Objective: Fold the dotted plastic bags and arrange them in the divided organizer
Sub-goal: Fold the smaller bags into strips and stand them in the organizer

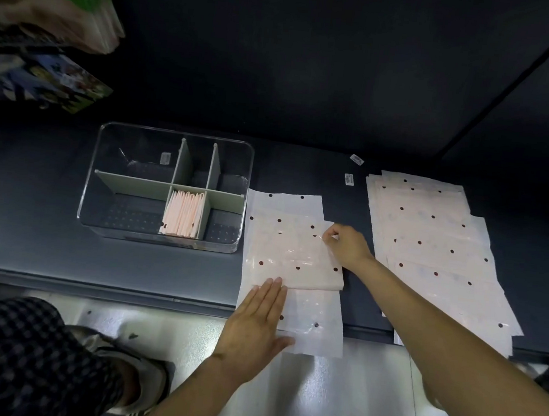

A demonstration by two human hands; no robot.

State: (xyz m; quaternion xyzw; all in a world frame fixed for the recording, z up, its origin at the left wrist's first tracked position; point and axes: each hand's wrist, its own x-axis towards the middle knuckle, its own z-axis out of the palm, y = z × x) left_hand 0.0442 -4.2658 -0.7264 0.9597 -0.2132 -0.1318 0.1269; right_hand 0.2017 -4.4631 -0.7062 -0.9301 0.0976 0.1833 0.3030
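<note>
A pale dotted plastic bag (290, 253) lies on the dark shelf between my hands, its lower part folded up over the middle. My left hand (256, 321) presses flat on the bag's near left part, fingers straight. My right hand (347, 246) pinches the folded flap's upper right corner. A stack of flat dotted bags (432, 241) lies to the right. The clear divided organizer (162, 233) stands to the left, with several folded pink bags (184, 213) upright in its near middle compartment.
Two small white labels (349, 179) lie on the shelf behind the bag. Books or packets (60, 5) hang at the upper left. The shelf's front edge (122, 288) runs below the organizer, with a pale floor and my shoe (143, 377) beneath.
</note>
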